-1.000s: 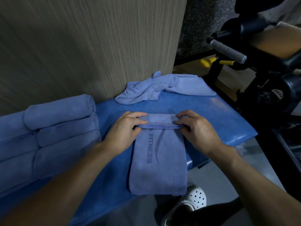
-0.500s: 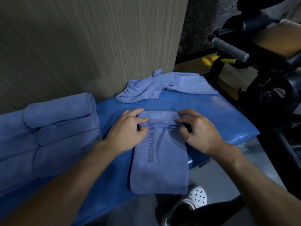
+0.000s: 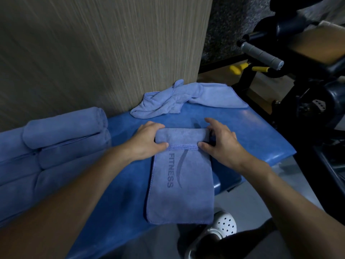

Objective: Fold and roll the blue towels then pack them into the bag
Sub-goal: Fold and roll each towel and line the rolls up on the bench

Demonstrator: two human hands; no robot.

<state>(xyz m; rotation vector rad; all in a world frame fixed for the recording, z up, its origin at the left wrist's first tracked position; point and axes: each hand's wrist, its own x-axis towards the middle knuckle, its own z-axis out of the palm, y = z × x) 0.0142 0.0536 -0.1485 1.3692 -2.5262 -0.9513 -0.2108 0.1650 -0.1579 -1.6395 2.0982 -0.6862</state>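
Here, towel roll (image 3: pixel 182 136) between fingers (image 3: pixel 162 145).

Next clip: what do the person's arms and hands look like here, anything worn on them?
The left hand and right hand are bare, with no gloves and no rings visible on the fingers. The left forearm and right forearm are bare too: no sleeves, watch or wristband in view.

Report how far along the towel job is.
Done: rolled blue towels stacked at the left. In hand: left hand and right hand grip the started roll at the far end of the folded blue FITNESS-printed towel. Left: finishing that roll, the crumpled blue towel by the wall, and packing; no bag is visible.
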